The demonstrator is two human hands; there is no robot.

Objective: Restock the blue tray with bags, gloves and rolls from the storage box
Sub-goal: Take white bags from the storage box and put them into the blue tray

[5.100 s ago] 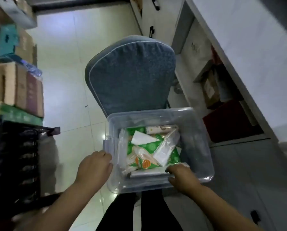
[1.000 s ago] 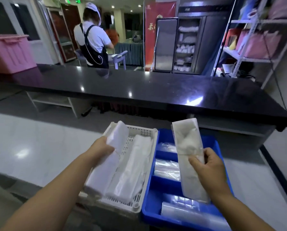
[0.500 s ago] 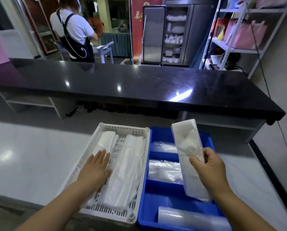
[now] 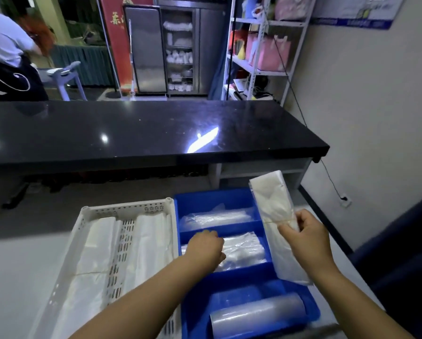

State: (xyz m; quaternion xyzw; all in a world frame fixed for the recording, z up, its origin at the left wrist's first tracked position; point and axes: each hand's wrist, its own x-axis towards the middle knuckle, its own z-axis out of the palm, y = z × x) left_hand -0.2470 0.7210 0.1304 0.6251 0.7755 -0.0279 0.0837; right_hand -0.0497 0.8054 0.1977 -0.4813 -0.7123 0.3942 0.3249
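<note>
The blue tray (image 4: 200, 199) sits low in the middle, split into three compartments. The far one holds clear bags (image 4: 215, 217), the middle one clear plastic bags (image 4: 246, 248), the near one a clear film roll (image 4: 256, 314). My left hand (image 4: 205, 248) reaches into the middle compartment with fingers curled on the plastic there; whether it grips is unclear. My right hand (image 4: 305, 238) holds a long white bag bundle (image 4: 273, 206), tied with a rubber band, upright over the tray's right edge. The storage box is out of view.
A white perforated basket (image 4: 87, 216) with two white bag bundles (image 4: 146, 243) lies left of the blue tray. A black countertop (image 4: 141, 128) runs across behind. A person stands at far left, and metal shelving (image 4: 261, 57) rises at the back right.
My left hand has left the white basket and moved right into the blue tray's middle compartment. The bundle in my right hand has shifted right, and the camera has turned right.
</note>
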